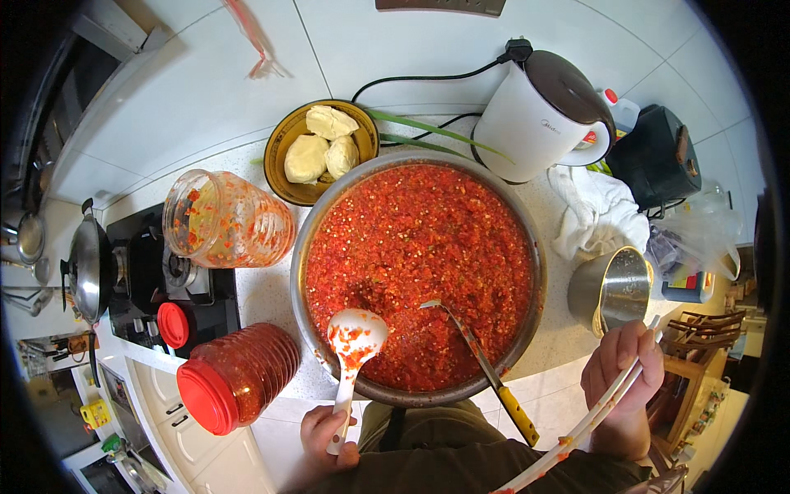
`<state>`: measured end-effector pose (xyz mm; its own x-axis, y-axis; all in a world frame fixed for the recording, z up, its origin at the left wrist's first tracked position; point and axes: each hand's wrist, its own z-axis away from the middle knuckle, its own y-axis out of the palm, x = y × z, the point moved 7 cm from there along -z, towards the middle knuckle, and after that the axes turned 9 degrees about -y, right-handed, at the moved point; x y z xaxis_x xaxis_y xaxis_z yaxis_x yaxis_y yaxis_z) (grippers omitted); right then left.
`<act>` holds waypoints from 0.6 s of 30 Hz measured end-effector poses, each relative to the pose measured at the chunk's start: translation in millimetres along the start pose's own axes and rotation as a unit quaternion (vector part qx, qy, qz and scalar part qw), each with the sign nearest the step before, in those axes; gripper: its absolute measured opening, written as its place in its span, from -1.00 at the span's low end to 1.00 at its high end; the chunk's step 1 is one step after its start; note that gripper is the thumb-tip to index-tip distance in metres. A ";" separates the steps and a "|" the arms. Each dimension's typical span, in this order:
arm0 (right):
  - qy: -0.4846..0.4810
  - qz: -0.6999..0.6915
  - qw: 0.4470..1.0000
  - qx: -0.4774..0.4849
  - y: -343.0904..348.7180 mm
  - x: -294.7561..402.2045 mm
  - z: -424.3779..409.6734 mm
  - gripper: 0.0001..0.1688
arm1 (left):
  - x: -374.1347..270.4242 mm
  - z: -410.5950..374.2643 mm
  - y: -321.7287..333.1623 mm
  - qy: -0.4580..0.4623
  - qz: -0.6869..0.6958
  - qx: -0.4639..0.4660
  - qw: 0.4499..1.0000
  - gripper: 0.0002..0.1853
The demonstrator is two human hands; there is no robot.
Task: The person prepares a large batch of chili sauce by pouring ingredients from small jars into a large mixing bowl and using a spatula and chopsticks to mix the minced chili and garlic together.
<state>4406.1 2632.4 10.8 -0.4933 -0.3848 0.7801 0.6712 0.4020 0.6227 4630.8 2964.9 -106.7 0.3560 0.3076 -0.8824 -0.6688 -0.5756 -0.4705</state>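
A wide metal basin (542,272) full of chopped red chili (426,247) stands before me on the counter. My left hand (327,429) grips the handle of a white ladle (357,333), whose bowl is smeared with red bits over the basin's near left side. In my right hand (623,370), at the right, is a pair of long light chopsticks (592,420) with red bits stuck to them. A metal utensil with a yellow handle (517,415) leans over the basin's near right rim, its tip in the chili.
An open, smeared plastic jar (247,219) and a filled jar with a red lid (237,376) are on the left. A red lid (173,325) lies on the stove. Behind are a brown bowl (274,173) of pale pieces and an electric kettle (524,123). A metal pot (592,287) stands right.
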 end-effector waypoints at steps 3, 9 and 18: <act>0.014 -0.010 1.000 0.014 5.3 -1.9 -3.1 -0.55 | 6.1 3.9 -0.5 -0.033 0.018 -0.002 0.999 -0.51; 0.032 -0.024 0.999 0.011 8.8 -5.3 -5.1 -0.55 | -4.1 -2.3 -0.7 0.051 -0.033 0.008 0.998 -0.51; 0.001 0.066 0.994 -0.088 -24.4 -13.0 -6.2 -0.52 | -16.9 -7.0 -0.5 0.086 -0.019 -0.011 0.996 -0.53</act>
<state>4399.6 2622.5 -14.9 -0.3939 -0.3393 0.8542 0.8165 0.2975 0.4947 4629.7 2954.7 -91.6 0.4882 0.1968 -0.8502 -0.6389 -0.5831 -0.5018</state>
